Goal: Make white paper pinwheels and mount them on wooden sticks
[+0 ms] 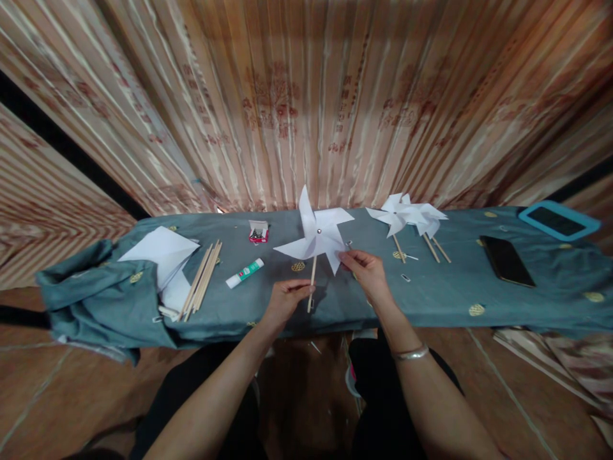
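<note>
A white paper pinwheel (313, 239) with a pin at its centre stands upright on a wooden stick over the middle of the table. My left hand (286, 300) is closed round the lower part of that stick. At the lower right blade, my right hand (366, 271) pinches the paper edge between thumb and fingers. Left of the hands lies a glue stick (245, 273). Behind it sits a small open red box (259, 232) of metal pins. More finished white pinwheels (407, 213) on sticks lie to the right.
Several bare wooden sticks (204, 280) lie at the left, beside a stack of white paper sheets (160, 252). A dark phone (506, 260) and a blue-framed tablet (559, 220) rest at the right. A grey-green cloth (445, 300) covers the table, and a patterned curtain (306, 108) hangs behind it.
</note>
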A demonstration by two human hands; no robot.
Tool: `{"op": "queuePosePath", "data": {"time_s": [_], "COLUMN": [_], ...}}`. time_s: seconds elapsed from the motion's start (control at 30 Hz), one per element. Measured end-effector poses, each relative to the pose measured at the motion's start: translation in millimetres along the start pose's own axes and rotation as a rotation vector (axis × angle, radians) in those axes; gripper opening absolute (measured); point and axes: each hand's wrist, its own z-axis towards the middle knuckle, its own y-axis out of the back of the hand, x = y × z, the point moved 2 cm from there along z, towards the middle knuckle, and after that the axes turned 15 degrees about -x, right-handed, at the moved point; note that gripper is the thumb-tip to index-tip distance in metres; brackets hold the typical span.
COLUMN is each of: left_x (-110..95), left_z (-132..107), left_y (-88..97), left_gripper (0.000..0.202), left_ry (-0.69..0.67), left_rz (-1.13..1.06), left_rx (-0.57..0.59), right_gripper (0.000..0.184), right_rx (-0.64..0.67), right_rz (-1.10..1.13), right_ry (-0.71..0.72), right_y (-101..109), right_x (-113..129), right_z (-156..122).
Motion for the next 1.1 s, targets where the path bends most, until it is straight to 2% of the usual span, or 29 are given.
{"op": "queuePosePath", "data": {"time_s": [0.9,1.1], "left_x": [-1,1], "left_z": [-1,-3], "left_y": [-5.7,-3.4], "left_gripper": [0.033,0.032], "left_ry": [0.015,0.006], "left_rz": [-0.043,-0.04], "left_rx": [0.004,0.001], "right_gripper": [0.035,0.035], "right_rx": [0.19,0.228], "right_rz": [-0.012,-0.049], "right_ry": [0.04,0.064], "right_y": [-26,-19], "right_x": [-3,1], "right_z": [-23,-27]}}
